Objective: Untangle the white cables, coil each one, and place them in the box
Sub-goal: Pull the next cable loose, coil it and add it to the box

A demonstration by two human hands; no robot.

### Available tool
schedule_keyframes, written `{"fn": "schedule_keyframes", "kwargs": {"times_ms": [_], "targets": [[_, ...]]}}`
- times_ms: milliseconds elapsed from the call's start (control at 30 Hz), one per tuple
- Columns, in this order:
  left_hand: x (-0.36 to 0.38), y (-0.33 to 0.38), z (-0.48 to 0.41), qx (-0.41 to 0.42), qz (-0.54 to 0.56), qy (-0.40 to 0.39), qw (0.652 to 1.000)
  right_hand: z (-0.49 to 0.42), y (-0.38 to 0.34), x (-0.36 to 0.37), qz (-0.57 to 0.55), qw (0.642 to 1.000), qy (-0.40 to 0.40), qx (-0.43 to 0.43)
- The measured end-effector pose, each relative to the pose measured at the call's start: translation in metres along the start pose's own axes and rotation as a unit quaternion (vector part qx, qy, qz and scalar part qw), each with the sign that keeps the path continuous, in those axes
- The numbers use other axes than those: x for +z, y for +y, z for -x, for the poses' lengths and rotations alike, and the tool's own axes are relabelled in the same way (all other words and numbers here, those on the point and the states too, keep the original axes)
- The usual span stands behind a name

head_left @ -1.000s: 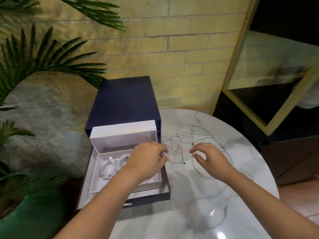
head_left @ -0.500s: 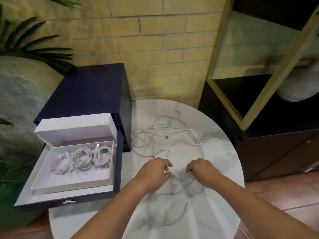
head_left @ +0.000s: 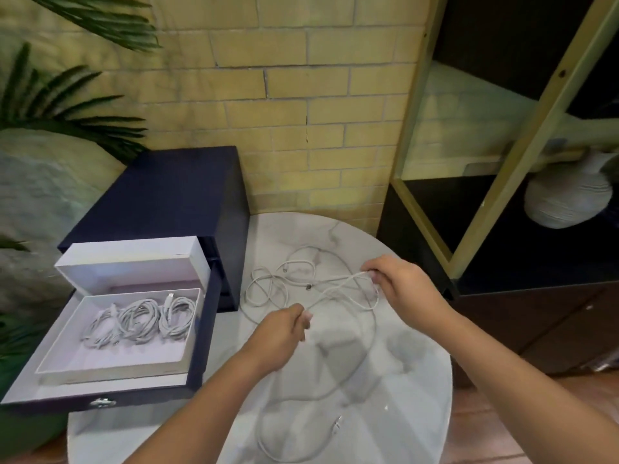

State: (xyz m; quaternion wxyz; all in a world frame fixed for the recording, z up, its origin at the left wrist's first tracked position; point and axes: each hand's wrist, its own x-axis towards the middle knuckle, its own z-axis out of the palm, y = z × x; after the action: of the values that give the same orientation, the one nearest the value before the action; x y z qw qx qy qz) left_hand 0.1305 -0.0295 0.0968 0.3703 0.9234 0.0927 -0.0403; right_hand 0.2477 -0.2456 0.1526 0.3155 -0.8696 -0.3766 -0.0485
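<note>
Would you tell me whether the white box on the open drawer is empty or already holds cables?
Not empty: three coiled white cables lie side by side inside the open white box.

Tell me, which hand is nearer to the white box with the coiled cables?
Left. The left hand pinches a cable to the right of the white box; the right hand grips the cable farther right, beyond the left hand.

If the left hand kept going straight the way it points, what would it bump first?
Probably the tangle of white cables just beyond the left hand, which pinches one strand of it; depth is unclear.
</note>
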Motion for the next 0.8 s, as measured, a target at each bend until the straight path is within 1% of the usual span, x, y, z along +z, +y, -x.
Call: {"fn": "schedule_keyframes", "kwargs": {"times_ms": [67, 200, 233, 333, 400, 467, 567, 633, 667, 733, 800], "targets": [[-0.011, 0.006, 0.002, 0.0, 0.031, 0.036, 0.999, -0.006, 0.0, -0.015, 0.011, 0.999, 0.042, -0.011], [-0.028, 0.035, 0.008, 0.006, 0.143, 0.078, 0.987, -0.023, -0.003, -0.028, 0.006, 0.995, 0.098, -0.019], [-0.032, 0.045, 0.009, 0.008, 0.192, 0.077, 0.978, -0.028, -0.005, -0.03, 0.002, 0.994, 0.108, -0.011], [-0.045, 0.071, 0.01, 0.022, 0.353, 0.056, 0.934, -0.039, -0.012, -0.032, 0.005, 0.994, 0.112, 0.005], [-0.051, 0.087, 0.009, 0.037, 0.421, 0.048, 0.905, -0.043, -0.018, -0.029, 0.023, 0.996, 0.084, 0.002], [-0.059, 0.1, 0.007, 0.062, 0.459, 0.037, 0.885, -0.042, -0.025, -0.022, 0.04, 0.999, 0.034, -0.005], [-0.074, 0.114, 0.005, 0.089, 0.456, -0.007, 0.885, -0.033, -0.043, -0.009, 0.036, 0.997, -0.058, -0.023], [-0.082, 0.116, 0.003, 0.09, 0.442, -0.04, 0.892, -0.024, -0.055, 0.001, 0.03, 0.994, -0.096, -0.043], [-0.085, 0.115, 0.001, 0.088, 0.435, -0.044, 0.895, -0.02, -0.06, 0.004, 0.027, 0.993, -0.104, -0.048], [-0.088, 0.11, -0.002, 0.08, 0.439, -0.026, 0.894, -0.015, -0.067, 0.007, 0.001, 0.993, -0.114, -0.041], [-0.086, 0.103, -0.006, 0.067, 0.452, 0.012, 0.889, -0.013, -0.07, 0.005, -0.024, 0.992, -0.12, -0.029]]}}
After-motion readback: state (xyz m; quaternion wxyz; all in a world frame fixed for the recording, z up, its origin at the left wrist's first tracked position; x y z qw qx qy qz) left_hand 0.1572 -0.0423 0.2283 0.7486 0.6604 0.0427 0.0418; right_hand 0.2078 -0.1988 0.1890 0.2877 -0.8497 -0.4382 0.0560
